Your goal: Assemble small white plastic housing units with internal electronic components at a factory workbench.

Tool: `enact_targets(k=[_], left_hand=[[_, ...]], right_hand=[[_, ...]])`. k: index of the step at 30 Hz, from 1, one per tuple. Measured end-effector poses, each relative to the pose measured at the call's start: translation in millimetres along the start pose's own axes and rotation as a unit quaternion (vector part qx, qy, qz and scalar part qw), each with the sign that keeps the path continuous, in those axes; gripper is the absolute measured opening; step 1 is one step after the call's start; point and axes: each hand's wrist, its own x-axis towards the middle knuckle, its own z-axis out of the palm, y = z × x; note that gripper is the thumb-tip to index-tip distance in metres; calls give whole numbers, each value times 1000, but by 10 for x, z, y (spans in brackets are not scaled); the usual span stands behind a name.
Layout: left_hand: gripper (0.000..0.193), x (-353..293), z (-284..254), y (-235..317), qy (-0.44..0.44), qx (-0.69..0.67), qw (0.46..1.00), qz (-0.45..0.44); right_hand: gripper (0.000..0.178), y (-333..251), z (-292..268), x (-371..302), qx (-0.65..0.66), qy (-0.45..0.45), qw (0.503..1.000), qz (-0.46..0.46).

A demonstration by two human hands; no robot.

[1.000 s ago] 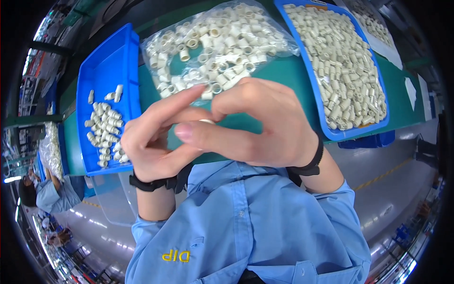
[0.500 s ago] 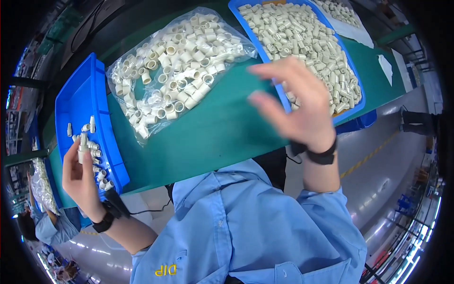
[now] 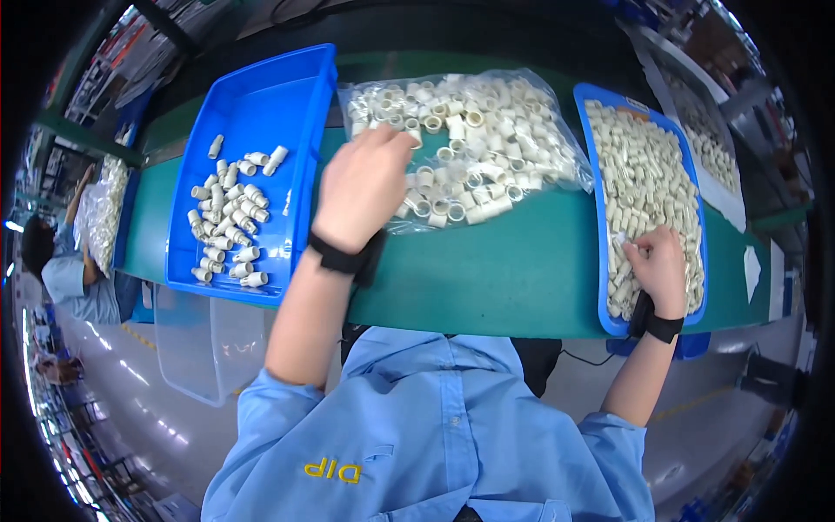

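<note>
My left hand (image 3: pixel 367 187) is over the left end of a clear plastic bag (image 3: pixel 400 228) of short white plastic rings (image 3: pixel 474 117). Its fingers are bent and bunched among the rings, and the back of the hand hides what they grip, if anything. In the right-hand blue tray (image 3: pixel 600 291), filled with cream ribbed plastic fittings (image 3: pixel 639 161), my right hand (image 3: pixel 663 271) has thumb and forefinger closed on a fitting at the near left side. The left-hand blue tray (image 3: pixel 261 91) contains a loose group of joined fittings (image 3: pixel 230 209).
The green table (image 3: pixel 487 278) runs beneath trays and bag. Behind the right tray is another load of fittings (image 3: pixel 709 152) on white sheeting. A clear plastic bin (image 3: pixel 196 348) stands below the table at left. Another person (image 3: pixel 74 261) works at far left beside a filled bag.
My left hand has left the left tray, where it held a fitting, for the bag of rings. My right hand has gone down into the right tray. The whole view has shifted.
</note>
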Motion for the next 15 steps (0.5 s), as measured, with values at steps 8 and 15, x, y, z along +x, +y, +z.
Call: enact_targets(k=[8,15], left_hand=[[25,337,700,-382,-69,-23,992,-102],[24,280,273,40,117,-135,984,-15]], right_hand=[[17,-125,-91,27,122,126,984,14],[17,-1457,-365,22,356,133,919,-103]])
